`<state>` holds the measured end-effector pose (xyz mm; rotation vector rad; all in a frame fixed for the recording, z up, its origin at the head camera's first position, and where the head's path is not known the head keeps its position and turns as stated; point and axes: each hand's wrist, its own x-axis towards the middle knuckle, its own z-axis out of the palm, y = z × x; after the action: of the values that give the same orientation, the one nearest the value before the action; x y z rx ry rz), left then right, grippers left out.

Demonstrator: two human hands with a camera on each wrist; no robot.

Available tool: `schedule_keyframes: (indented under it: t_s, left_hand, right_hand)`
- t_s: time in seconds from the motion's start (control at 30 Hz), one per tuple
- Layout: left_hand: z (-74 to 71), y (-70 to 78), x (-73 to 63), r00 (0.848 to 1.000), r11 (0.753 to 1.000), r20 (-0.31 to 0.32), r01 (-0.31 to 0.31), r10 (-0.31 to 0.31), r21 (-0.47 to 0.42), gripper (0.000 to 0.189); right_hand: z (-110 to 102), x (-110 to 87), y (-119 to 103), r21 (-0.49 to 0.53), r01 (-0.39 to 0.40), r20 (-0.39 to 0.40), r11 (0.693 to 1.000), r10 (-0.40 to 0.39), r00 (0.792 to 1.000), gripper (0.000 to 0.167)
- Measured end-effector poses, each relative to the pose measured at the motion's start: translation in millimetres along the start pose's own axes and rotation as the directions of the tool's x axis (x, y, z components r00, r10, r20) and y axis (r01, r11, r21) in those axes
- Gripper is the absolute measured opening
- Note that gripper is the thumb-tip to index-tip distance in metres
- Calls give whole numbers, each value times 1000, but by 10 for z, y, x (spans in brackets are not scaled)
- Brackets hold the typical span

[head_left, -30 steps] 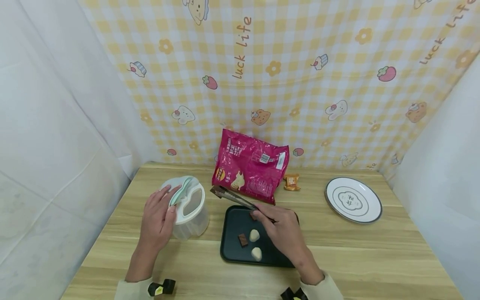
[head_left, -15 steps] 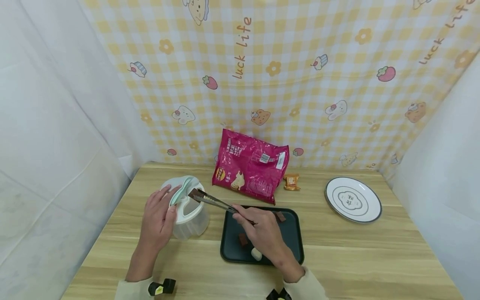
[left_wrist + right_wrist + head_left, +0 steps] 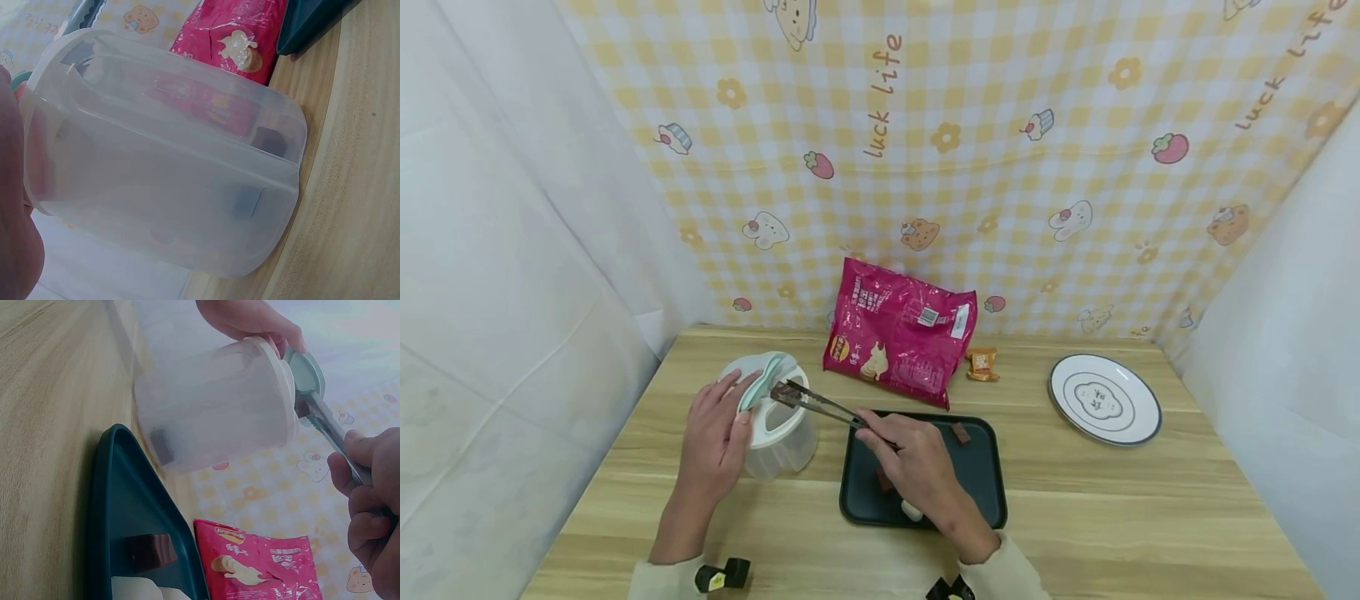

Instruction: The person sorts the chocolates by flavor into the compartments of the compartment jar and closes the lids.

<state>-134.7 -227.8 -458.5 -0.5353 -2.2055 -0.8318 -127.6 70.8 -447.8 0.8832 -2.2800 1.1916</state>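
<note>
My right hand [image 3: 917,467] grips metal tongs [image 3: 827,407], whose tips pinch a brown chocolate piece [image 3: 786,393] at the opening of a translucent lidded container [image 3: 778,457]. With thumb and fingers, my left hand [image 3: 715,442] holds up the container's pale green flap [image 3: 762,383]. In the right wrist view, the pinched chocolate [image 3: 303,407] is right beside the opening. A dark piece [image 3: 161,447] shows through the container wall near its base. On the dark tray [image 3: 985,479] lie chocolate pieces [image 3: 960,432] and an off-white piece [image 3: 912,510], partly hidden by my right hand.
A pink snack bag [image 3: 898,333] leans at the back, close behind the tray. Beside it lies a small orange wrapped packet [image 3: 982,364]. A white plate [image 3: 1105,425] with a dark rim sits on the wooden table [image 3: 1075,533] at the right.
My right hand has moved left from over the tray, bringing the tongs and chocolate to the container's opening. The left hand has stayed in place on the flap.
</note>
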Motion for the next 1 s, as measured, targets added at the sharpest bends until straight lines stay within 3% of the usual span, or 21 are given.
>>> schedule_keyframes:
  t_s: [0.33,0.6,0.87,1.0]
  left_hand:
    - [5,-19,-5,1000,1000,-10,-18,18,-2,46]
    - [4,-20,-3,1000,1000,-9,-19,19,-5,46]
    - [2,-20,-1,1000,1000,-8,-16,16,-2,46]
    - [1,-13,2,1000,1000,-12,-20,20,-7,45]
  right_hand:
    - [-10,4,-18,-35,-25,33,999,26,999,38]
    - [-14,0,16,-22,-13,18,1000,14,1000,38]
    - [-46,-36,45,-24,-57,30,998,57,998,37]
    - [-84,-63,68,-5,-32,2,999,32,999,35]
